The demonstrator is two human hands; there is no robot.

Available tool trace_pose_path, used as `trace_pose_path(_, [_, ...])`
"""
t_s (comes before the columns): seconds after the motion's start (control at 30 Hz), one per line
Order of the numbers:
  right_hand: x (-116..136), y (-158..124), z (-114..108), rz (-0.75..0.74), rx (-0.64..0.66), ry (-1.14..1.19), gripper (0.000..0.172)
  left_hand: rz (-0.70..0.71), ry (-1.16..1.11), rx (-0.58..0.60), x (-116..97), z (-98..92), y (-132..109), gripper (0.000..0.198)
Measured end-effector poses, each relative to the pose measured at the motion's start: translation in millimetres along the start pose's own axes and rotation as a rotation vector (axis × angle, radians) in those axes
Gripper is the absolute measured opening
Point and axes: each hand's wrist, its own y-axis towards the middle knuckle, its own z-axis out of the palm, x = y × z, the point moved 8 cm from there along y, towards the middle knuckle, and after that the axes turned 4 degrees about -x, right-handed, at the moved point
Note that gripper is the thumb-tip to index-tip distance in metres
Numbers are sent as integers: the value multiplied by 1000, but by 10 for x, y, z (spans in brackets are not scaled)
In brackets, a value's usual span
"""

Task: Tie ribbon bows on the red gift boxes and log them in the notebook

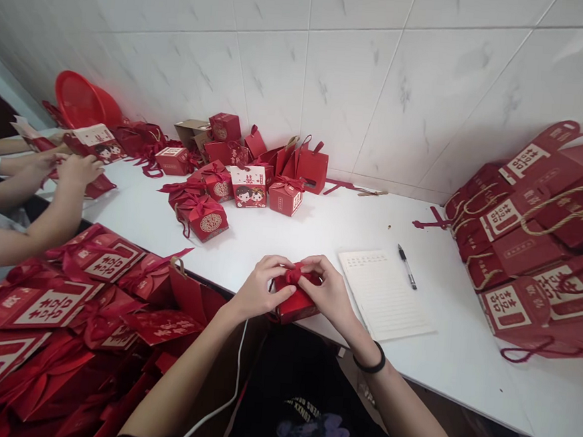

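Note:
A small red gift box (298, 307) sits at the table's front edge, directly before me. On its top is a dark red ribbon bow (294, 276). From the left, my left hand (267, 285) pinches the bow with thumb and fingers. Opposite it, my right hand (324, 284) has its fingertips closed on the ribbon's other side. Both hands rest against the box, and the fingers partly cover the knot.
An open notebook (386, 298) and a pen (408, 266) lie to the right. Stacked red gift bags (534, 242) stand at far right. Finished-looking boxes (206, 216) cluster by the wall; more boxes (51, 301) fill the lower left. Co-workers' hands (78, 170) handle boxes leftward.

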Motion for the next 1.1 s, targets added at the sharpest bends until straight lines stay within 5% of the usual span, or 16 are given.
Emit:
trace_pose_path(0.2, [35, 14, -7, -12, 39, -1, 11, -82, -91, -105, 111, 47, -27, 14])
trace_pose_path(0.53, [93, 22, -7, -37, 58, -68, 3, -231, -355, -102, 255, 173, -77, 23])
trace_pose_path(1.1, [229, -22, -42, -227, 44, -246, 11, -301, -362, -107, 335, 172, -74, 26])
